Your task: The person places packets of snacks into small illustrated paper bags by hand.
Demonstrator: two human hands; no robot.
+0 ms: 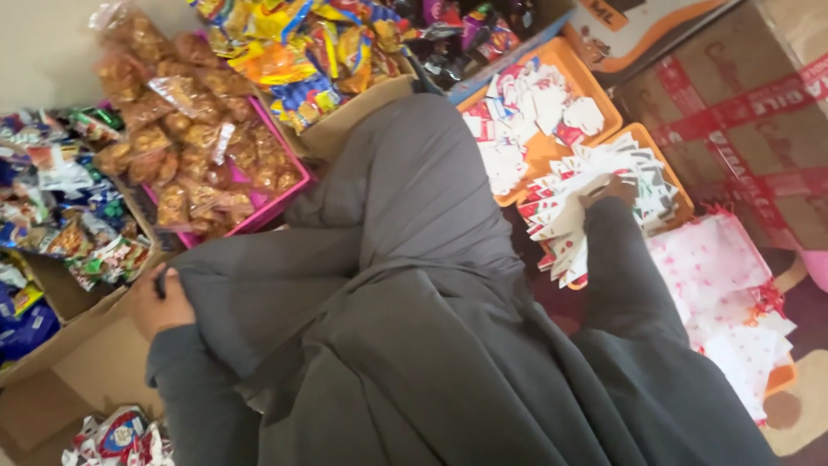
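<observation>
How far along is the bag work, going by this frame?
Done: nothing finished shows; the snack packets sit loose in the pink tray. In hand: the right hand reaches into the white-and-red paper bags in an orange tray, while the left hand grips grey cloth. Left: apparently everything.

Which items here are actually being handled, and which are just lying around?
In hand:
right hand on the paper bags in an orange tray
left hand on the grey cloth

Lying about:
pink tray of snack packets
cardboard box
yellow snack packs
</observation>
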